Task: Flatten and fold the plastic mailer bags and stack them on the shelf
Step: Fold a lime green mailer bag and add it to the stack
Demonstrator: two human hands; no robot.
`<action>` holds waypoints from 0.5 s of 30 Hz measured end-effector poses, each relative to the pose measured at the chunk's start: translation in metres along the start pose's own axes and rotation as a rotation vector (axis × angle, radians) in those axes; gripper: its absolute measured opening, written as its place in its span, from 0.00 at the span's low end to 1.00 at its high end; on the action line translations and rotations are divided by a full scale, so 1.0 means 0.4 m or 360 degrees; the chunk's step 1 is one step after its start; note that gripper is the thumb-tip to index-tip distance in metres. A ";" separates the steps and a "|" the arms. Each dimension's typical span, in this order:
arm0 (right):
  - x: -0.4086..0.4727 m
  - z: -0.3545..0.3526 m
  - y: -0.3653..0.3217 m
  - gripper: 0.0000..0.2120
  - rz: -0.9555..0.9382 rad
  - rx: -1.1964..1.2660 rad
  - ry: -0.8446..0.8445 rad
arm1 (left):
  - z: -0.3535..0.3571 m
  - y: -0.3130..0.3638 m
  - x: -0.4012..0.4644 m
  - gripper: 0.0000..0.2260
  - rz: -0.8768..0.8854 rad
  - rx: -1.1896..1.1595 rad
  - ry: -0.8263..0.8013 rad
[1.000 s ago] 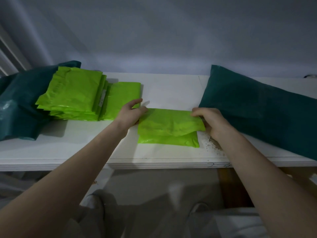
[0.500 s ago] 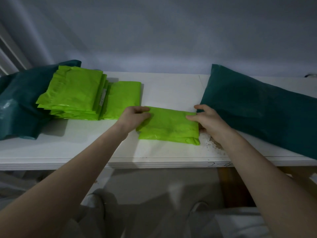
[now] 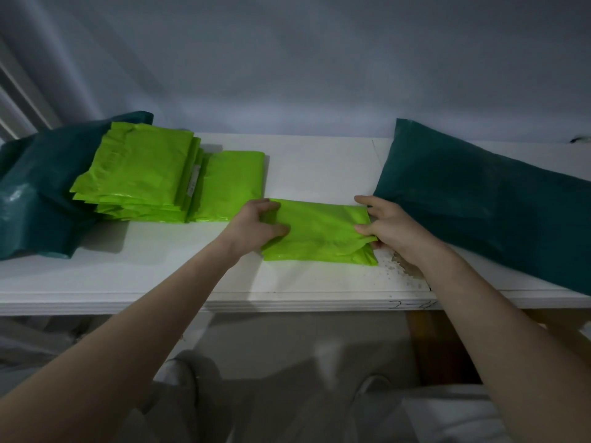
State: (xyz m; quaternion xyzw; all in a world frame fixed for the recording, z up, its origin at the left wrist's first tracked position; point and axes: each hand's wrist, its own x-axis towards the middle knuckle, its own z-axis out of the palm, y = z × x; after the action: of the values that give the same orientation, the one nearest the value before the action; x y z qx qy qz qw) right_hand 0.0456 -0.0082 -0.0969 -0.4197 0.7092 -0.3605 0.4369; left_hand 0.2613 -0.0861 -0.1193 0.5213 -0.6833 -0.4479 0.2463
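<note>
A folded lime-green mailer bag (image 3: 319, 235) lies on the white shelf (image 3: 160, 276), near its front edge. My left hand (image 3: 256, 225) grips the bag's left end, fingers curled over the top and thumb on its face. At the bag's right end my right hand (image 3: 387, 223) pinches the folded layers. Further left a stack of folded green mailers (image 3: 137, 177) leans at a slant, with one flat green mailer (image 3: 233, 183) beside it.
A dark teal bag (image 3: 486, 199) lies along the shelf's right side, close behind my right hand. Another teal bag (image 3: 28, 193) sits at the far left under the green stack. Chipped paint (image 3: 406, 270) marks the shelf by my right wrist. A pale wall rises behind.
The upper flap has been brought down onto the lower layer, so the bag is now a compact fold. Both hands moved from its far edge to grip its two ends.
</note>
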 end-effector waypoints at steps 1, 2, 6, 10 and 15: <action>0.000 -0.001 0.001 0.28 -0.0011 -0.0016 -0.0007 | -0.001 0.001 -0.001 0.26 0.0006 0.0041 -0.0015; 0.000 -0.002 0.002 0.28 -0.0019 -0.0039 -0.0015 | -0.001 0.001 -0.001 0.27 0.0008 0.0073 -0.0030; 0.000 -0.001 0.008 0.26 -0.0053 -0.0193 -0.0019 | 0.003 0.003 -0.001 0.28 0.0018 0.0121 -0.0071; 0.005 0.004 0.012 0.26 -0.0057 -0.0428 0.0013 | 0.010 0.000 0.001 0.29 0.0021 0.0252 -0.0068; 0.003 0.009 0.006 0.27 -0.0011 -0.0793 0.0127 | 0.013 0.005 -0.016 0.27 0.0060 0.0564 -0.0049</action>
State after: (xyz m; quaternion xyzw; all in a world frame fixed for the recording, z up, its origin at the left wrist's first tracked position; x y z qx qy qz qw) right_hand 0.0478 -0.0089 -0.1008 -0.5024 0.7914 -0.1923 0.2903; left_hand 0.2584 -0.0784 -0.1193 0.5367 -0.7650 -0.3237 0.1483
